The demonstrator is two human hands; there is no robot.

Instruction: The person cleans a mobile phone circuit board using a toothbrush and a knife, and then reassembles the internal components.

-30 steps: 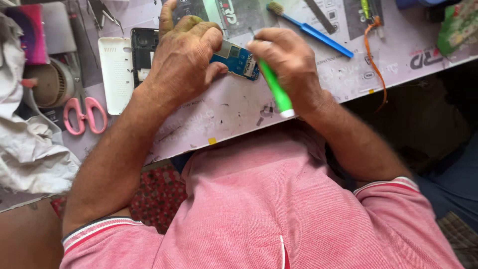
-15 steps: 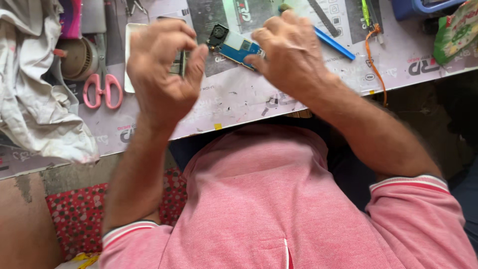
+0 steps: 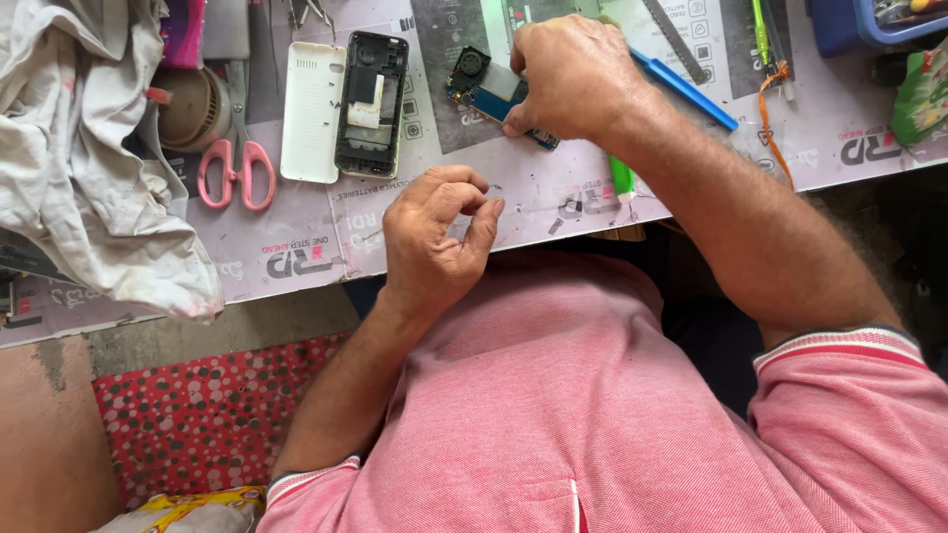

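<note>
Your right hand (image 3: 573, 74) presses down on the blue circuit board (image 3: 491, 99) near the worktop's (image 3: 592, 202) far edge, a green-handled tool (image 3: 621, 180) poking out under the wrist; its tip is hidden. Your left hand (image 3: 434, 237) hovers at the near edge, thumb and forefinger pinched together; whatever they hold is too small to make out. At the far right corner a green packet (image 3: 920, 99) and a blue box (image 3: 869, 22) are cut off. The black phone frame (image 3: 371, 104) and white back cover (image 3: 312, 111) lie side by side left of the board.
</note>
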